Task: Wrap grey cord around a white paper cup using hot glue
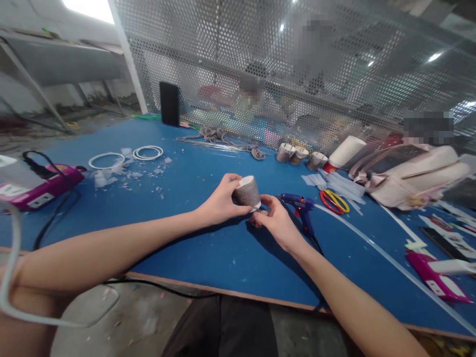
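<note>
A paper cup wrapped in grey-brown cord point(247, 193) is tilted above the blue table point(208, 263), its white rim showing. My left hand point(222, 201) is wrapped round the cup's left side, thumb along the bottom. My right hand point(274, 218) is at the cup's lower right edge, its fingers pinched together; what they hold is too small to make out. Just right of it lies a blue hot glue gun point(302, 204) with a long clear glue stick behind it.
Several wrapped cups point(285, 152) and a white cup stack point(347, 151) line the mesh partition. Scissors point(334, 202) and a pink bag point(412, 173) are right. White rings point(148, 152), scraps and a magenta power strip point(44, 186) are left. Cables cross the front edge.
</note>
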`<action>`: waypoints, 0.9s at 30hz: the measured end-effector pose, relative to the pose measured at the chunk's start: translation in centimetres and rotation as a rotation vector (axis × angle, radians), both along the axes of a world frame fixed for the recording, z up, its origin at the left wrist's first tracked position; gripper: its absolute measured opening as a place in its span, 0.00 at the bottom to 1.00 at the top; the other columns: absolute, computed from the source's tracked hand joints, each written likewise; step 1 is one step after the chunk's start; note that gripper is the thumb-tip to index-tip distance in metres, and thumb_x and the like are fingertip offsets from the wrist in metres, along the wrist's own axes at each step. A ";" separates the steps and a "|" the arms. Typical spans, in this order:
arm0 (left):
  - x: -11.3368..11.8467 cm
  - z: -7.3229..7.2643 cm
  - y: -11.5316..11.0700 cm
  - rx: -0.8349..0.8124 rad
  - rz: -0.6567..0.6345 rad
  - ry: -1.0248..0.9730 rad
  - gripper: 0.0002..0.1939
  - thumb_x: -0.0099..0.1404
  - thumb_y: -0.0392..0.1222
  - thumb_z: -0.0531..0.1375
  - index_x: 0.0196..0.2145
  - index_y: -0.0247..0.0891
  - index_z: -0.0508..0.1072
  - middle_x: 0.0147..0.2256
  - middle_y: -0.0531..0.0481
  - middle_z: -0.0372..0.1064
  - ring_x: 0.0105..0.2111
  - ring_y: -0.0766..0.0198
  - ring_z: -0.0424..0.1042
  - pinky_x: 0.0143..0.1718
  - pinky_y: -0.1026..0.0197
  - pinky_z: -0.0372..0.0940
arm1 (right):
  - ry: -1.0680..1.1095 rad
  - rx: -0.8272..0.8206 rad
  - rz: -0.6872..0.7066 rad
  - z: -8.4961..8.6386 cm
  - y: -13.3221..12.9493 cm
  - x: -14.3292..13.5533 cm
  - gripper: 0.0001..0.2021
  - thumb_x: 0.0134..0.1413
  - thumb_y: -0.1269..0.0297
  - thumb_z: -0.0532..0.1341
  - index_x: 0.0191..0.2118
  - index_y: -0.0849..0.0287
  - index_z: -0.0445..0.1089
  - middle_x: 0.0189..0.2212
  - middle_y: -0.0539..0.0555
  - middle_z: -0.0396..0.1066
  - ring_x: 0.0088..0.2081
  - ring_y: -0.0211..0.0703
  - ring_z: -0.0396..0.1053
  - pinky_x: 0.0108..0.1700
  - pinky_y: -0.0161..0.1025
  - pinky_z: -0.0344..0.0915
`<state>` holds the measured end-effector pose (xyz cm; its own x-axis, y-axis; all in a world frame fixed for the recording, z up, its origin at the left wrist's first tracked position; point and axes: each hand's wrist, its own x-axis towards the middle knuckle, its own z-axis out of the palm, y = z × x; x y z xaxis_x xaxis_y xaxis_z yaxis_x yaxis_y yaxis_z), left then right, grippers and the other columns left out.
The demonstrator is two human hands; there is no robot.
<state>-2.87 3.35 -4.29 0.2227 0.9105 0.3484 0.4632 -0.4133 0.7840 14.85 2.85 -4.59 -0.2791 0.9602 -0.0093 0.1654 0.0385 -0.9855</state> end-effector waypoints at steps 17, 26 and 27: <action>0.6 0.3 -0.5 -0.173 0.054 -0.049 0.25 0.46 0.47 0.66 0.42 0.36 0.68 0.45 0.45 0.61 0.43 0.55 0.68 0.50 0.51 0.65 | -0.530 0.904 -0.046 0.9 -2.2 2.1 0.07 0.61 0.70 0.54 0.35 0.57 0.70 0.31 0.54 0.68 0.34 0.43 0.69 0.40 0.41 0.67; 0.9 0.7 -1.0 -0.255 0.003 -0.035 0.27 0.46 0.48 0.66 0.42 0.36 0.66 0.45 0.45 0.61 0.43 0.55 0.67 0.48 0.52 0.65 | -0.582 0.925 -0.055 1.3 -2.5 2.0 0.09 0.63 0.70 0.53 0.33 0.57 0.67 0.30 0.56 0.69 0.34 0.44 0.69 0.38 0.41 0.66; 0.9 0.7 -1.0 -0.260 0.003 -0.038 0.27 0.46 0.48 0.66 0.43 0.36 0.66 0.45 0.44 0.61 0.43 0.55 0.67 0.48 0.52 0.65 | -0.581 0.927 -0.058 1.2 -2.5 2.0 0.09 0.63 0.70 0.53 0.33 0.58 0.67 0.30 0.56 0.69 0.34 0.44 0.69 0.38 0.41 0.66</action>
